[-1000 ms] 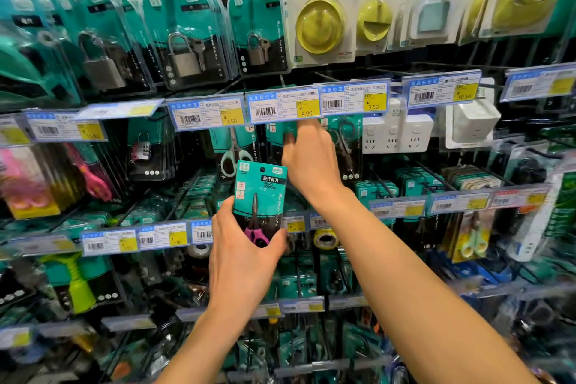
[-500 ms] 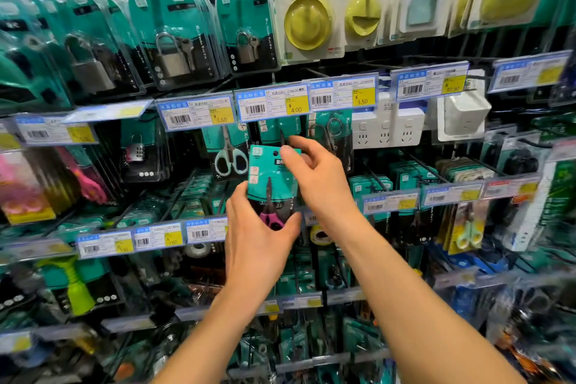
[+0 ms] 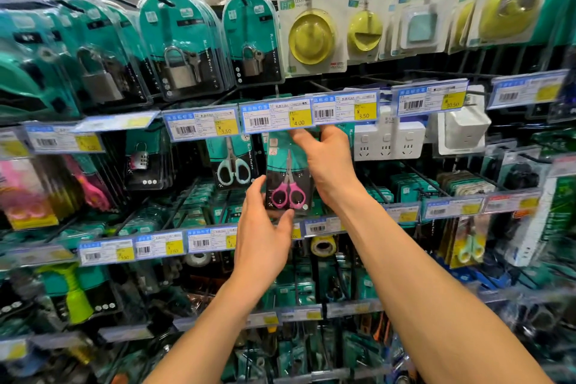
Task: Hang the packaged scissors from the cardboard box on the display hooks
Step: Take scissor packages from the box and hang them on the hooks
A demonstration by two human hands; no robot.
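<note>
A teal and black pack of pink-handled scissors (image 3: 288, 184) is held up against the display, its top tucked behind the 4.00 price tag (image 3: 277, 118). My right hand (image 3: 327, 162) grips the pack's upper right edge, fingers reaching up under the tag. My left hand (image 3: 265, 231) holds the pack's bottom edge between thumb and fingers. The hook itself is hidden behind the tag. Another pack with light blue scissors (image 3: 233, 165) hangs just to the left. The cardboard box is out of view.
Packaged padlocks (image 3: 177, 50) hang on the row above, with yellow lamps (image 3: 311, 34) to their right. White power sockets (image 3: 389, 140) hang right of my right hand. Lower rows carry more teal packs, tape rolls (image 3: 322, 245) and price tag rails (image 3: 162, 248).
Both hands have raised the pack from the lower rail up to the 4.00 tag. My right hand moved from the pack's top corner to its upper right edge under the tag.
</note>
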